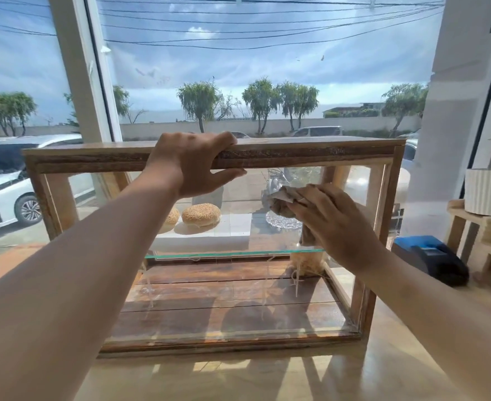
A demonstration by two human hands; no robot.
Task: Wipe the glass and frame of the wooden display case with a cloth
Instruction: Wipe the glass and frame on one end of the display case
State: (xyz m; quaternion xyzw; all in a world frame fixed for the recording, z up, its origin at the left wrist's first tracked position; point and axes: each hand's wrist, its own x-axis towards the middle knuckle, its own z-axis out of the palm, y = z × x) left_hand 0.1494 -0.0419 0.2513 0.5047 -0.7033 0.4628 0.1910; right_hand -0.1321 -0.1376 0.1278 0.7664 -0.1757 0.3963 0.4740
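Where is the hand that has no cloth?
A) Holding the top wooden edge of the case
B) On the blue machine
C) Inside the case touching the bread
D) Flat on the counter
A: the left hand grips the top rail of the display case, while the right hand presses the cloth on the glass.

Two arms reach out from the bottom of the picture, one on each side. Both arms are bare all the way down, with no sleeves showing. The left hand (190,163) has nothing on it: no glove, no ring, no watch on the wrist just behind it. The right hand (335,224) is bare too, and its wrist has no band. The fingernails look short and plain, with no paint.
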